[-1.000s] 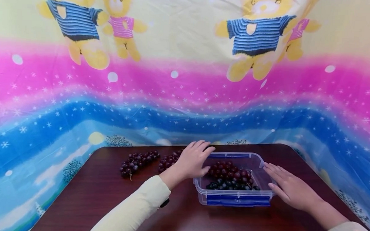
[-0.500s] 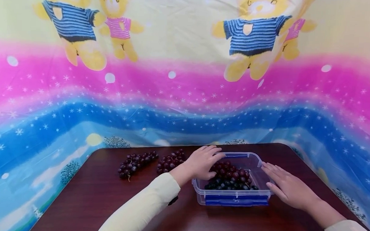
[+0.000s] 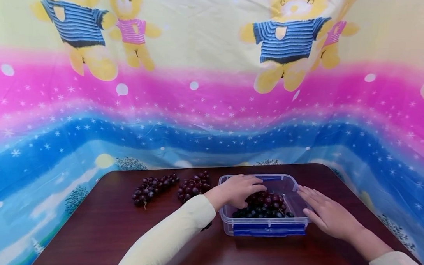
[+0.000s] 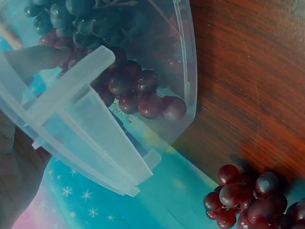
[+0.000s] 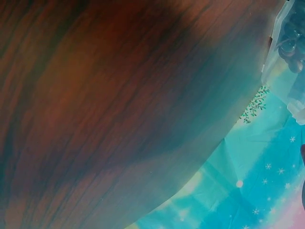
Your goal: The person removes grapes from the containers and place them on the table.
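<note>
A clear plastic food container [image 3: 269,231] with blue clips stands on the table, its top uncovered. Inside lie a bunch of dark, nearly black grapes [image 3: 260,212] at the near side and a bunch of red grapes [image 3: 273,201] behind it. My left hand [image 3: 239,190] dips over the left rim, fingers loosely bent above the red grapes and partly hiding them; in the left wrist view a fingertip [image 4: 47,56] is close to them, contact unclear. With straight fingers, my right hand [image 3: 330,214] rests against the container's right end.
Two more bunches of red grapes lie on the brown table [image 3: 100,222] left of the container: a longer bunch [image 3: 154,189] and a rounder bunch [image 3: 193,186]. A patterned cloth [image 3: 213,109] with bears hangs right behind the table.
My left hand has moved rightward and down, from the container's left rim to over the red grapes inside. The right hand keeps its place at the container's right end.
</note>
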